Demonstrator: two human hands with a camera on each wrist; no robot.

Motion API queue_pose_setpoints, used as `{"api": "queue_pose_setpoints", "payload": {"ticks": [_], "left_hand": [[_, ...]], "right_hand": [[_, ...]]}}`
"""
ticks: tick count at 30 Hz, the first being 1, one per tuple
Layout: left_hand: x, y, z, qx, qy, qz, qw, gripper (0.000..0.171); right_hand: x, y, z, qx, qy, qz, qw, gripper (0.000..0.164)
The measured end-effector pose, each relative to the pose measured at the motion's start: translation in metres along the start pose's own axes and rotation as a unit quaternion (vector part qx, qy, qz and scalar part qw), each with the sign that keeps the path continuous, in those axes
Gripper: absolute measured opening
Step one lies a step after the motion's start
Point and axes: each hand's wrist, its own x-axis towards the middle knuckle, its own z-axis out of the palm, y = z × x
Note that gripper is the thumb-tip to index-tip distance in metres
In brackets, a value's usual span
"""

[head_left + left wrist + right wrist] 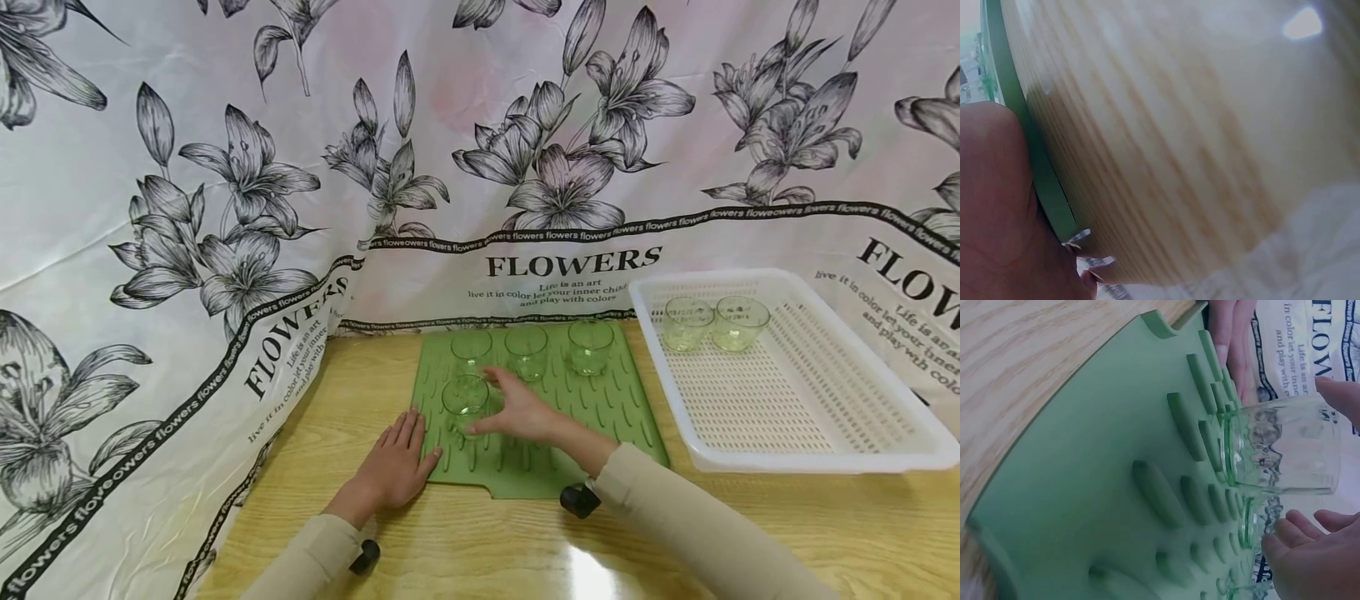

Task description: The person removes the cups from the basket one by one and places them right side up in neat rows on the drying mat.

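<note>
A clear, green-tinted drinking glass (461, 403) stands upright on a ridged green drying mat (607, 417). Beside it is my right hand (522, 410), thumb and fingers spread apart around its right side. In the right wrist view the thumb overlaps the rim of the glass (1291, 447), while the fingers (1294, 534) stay apart from its wall. My left hand (397, 462) lies flat at the mat's left edge, fingers straight. Along the back of the mat stand three more glasses: a left one (471, 343), a middle one (527, 352) and a right one (590, 348).
To the right, a white plastic basket (678, 433) with a slotted bottom holds two similar glasses (688, 325) at its far end. A flower-printed cloth (420, 283) hangs behind and to the left of the wooden table (465, 550).
</note>
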Motion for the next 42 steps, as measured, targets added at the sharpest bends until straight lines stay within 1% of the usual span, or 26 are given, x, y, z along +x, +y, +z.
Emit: {"api": "queue_pose_setpoints", "payload": {"ticks": [5,9,17,22,25,32,34,37,40,42], "left_hand": [[0.003,-0.004,0.005,0.003,0.009,0.003,1.0000,0.075],[0.002,-0.005,0.006,0.008,0.013,0.003,0.9999,0.078],[0.001,-0.003,0.005,0.007,0.006,0.006,0.9999,0.076],[0.002,-0.002,0.004,0.008,-0.003,0.005,0.9999,0.075],[0.001,-0.001,0.003,0.001,-0.001,0.006,1.0000,0.075],[0.001,-0.001,0.003,0.005,-0.004,0.002,1.0000,0.077],[0.001,-0.001,0.003,0.002,-0.001,0.005,1.0000,0.076],[0.000,0.000,0.002,0.004,-0.007,0.004,1.0000,0.077],[-0.001,0.001,0.001,-0.006,-0.007,0.006,0.9999,0.080],[-0.001,0.002,0.000,-0.002,-0.011,0.004,0.9999,0.079]], "right_hand": [[-0.006,-0.002,-0.008,-0.010,0.010,0.007,1.000,0.110],[-0.011,-0.003,-0.014,-0.032,0.017,0.008,0.999,0.111],[-0.022,-0.001,-0.024,-0.077,0.031,0.005,0.997,0.113],[-0.026,0.001,-0.031,-0.091,0.031,-0.006,0.995,0.113],[-0.030,0.001,-0.036,-0.098,0.034,-0.011,0.994,0.113],[-0.041,-0.007,-0.045,-0.103,0.046,-0.016,0.994,0.113],[-0.044,-0.010,-0.048,-0.099,0.051,-0.019,0.994,0.111],[-0.048,-0.012,-0.052,-0.092,0.061,-0.018,0.994,0.109],[-0.052,-0.014,-0.056,-0.086,0.071,-0.018,0.994,0.106],[-0.055,-0.015,-0.059,-0.085,0.079,-0.026,0.993,0.102]]}}
